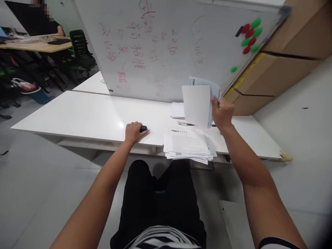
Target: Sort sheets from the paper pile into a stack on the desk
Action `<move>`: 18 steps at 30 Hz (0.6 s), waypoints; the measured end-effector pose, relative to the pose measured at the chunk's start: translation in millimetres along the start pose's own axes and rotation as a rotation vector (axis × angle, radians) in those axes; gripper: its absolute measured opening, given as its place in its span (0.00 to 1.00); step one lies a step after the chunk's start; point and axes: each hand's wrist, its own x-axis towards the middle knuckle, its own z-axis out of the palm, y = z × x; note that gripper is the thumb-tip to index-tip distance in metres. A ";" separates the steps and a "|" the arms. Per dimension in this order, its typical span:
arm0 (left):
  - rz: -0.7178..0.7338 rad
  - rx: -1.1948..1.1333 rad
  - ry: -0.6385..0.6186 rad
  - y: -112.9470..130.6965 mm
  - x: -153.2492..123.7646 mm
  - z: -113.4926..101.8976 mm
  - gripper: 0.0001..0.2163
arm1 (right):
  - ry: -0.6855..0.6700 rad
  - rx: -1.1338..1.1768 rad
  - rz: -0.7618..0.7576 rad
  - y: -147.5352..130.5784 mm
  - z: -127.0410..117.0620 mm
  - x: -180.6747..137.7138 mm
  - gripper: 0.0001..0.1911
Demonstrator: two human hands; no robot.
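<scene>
My left hand point(133, 132) is closed around a small black rounded object point(143, 128) on the white desk; most of it is hidden by the fingers, so its kind cannot be told. My right hand point(223, 111) grips a few sheets of paper point(196, 103), raised above the desk. One of them is bluish with printing at its top edge. Below lies a loose stack of printed papers point(187, 144), its front part reaching over the desk's edge. Behind the held sheets, another small pile of paper point(177, 110) rests on the desk, near a thin dark item point(187, 123).
A whiteboard point(166, 69) with red writing and several round magnets point(251, 42) stands at the back of the desk point(85, 112). Cardboard boxes point(287, 74) are stacked at the right. Far left are a blue bin point(38, 95), an office chair point(80, 48) and a person at a monitor point(31, 18).
</scene>
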 end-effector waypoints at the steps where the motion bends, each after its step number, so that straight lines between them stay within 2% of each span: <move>1: -0.006 -0.002 -0.005 -1.6 -0.2 -0.3 0.21 | 0.046 0.055 0.026 -2.1 -17.3 -6.5 0.24; 4: -0.009 -0.017 0.023 -4.3 1.4 -4.4 0.19 | 0.137 0.214 0.126 -12.9 -59.2 -28.3 0.27; 7: 0.058 -0.073 0.103 16.0 3.6 -16.1 0.19 | 0.142 0.302 0.239 -24.1 -75.0 -53.7 0.27; 9: 0.180 -0.157 0.080 50.5 0.5 -26.6 0.24 | 0.111 0.353 0.311 -31.7 -68.1 -75.1 0.26; 12: 0.375 -0.318 -0.017 118.3 -10.9 -37.4 0.37 | -0.010 0.455 0.385 -47.0 -41.8 -113.1 0.23; 13: 0.422 -0.342 -0.028 138.2 -15.0 -38.6 0.38 | -0.059 0.478 0.405 -52.5 -32.8 -125.0 0.23; 15: 0.503 -0.348 -0.079 165.4 -21.5 -38.6 0.25 | -0.116 0.504 0.456 -60.9 -20.2 -143.3 0.23; 17: 0.527 -0.349 -0.134 174.4 -25.7 -38.9 0.14 | -0.096 0.521 0.522 -61.3 -18.2 -152.1 0.23; 18: 0.528 -0.356 -0.154 173.7 -27.0 -40.6 0.12 | -0.056 0.530 0.556 -57.7 -21.3 -153.7 0.23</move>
